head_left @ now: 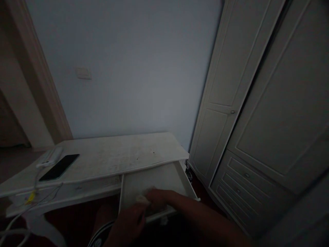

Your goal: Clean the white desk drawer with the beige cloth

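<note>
We make out a black garment (106,235) with thin white piping (102,227) curving along its edge and a pale, partly cut-off emblem (97,243). Our left hand (130,219) and right hand (154,198) are bare, as is our right forearm (195,207); blur and shadow hide finer detail.

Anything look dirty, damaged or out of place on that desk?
Yes: the white desktop has brownish patches across its middle and two dark specks near the open drawer, marring its pale surface. Stain or wear, I can't tell.

Drawer (156,176) seemingly matt painted wood
</note>
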Demonstrator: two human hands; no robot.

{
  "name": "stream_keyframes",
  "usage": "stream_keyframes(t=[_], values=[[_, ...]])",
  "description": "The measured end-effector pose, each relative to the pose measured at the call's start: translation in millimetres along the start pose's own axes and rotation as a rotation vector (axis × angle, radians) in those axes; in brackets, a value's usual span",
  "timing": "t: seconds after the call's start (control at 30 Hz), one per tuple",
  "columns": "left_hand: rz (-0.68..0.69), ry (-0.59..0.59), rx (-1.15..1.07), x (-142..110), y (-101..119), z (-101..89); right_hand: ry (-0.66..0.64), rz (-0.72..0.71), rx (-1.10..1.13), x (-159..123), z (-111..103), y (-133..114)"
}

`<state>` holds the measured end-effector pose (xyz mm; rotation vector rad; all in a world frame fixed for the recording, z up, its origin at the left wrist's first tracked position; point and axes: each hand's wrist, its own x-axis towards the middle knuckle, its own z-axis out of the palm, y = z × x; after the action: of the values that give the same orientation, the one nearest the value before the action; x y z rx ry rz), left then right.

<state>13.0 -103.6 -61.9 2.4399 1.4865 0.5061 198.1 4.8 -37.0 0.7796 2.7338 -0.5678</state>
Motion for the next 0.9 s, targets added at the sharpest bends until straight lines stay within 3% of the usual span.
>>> stream_keyframes(t=[0.1,0.23,0.33,0.43,0.53,0.63,0.77,0.9], values=[[-0.056,-0.028,0.041,-0.7,-1.4,0.3,-0.068,0.134,-0.087,-56.8,-13.8,5.5],[-0.054,-0.073,0.077,0.0,3.0,-4.7,0.208,0.336,-0.19,-146.7,-19.4,-1.2],[-0.057,-0.125,0.088,1.1,9.7,-11.7,0.453,0.412,-0.227,-205.0,1.4,-3.8],[-0.074,-0.134,0.092,2.8,13.1,-15.0,0.522,0.409,-0.195,-232.4,36.9,1.6],[-0.09,-0.109,0.109,4.5,12.3,-12.7,0.497,0.378,-0.106,-220.1,65.3,5.3],[-0.111,-0.06,0.075,6.0,11.0,-10.3,0.502,0.359,-0.054,-177.5,74.1,-7.6],[-0.14,0.107,-0.153,8.5,5.0,-11.4,0.565,0.185,-0.033,-97.7,75.7,-52.6],[-0.198,0.331,-0.36,8.8,-13.0,-16.6,0.665,0.109,-0.109,-25.1,82.9,-93.7]])
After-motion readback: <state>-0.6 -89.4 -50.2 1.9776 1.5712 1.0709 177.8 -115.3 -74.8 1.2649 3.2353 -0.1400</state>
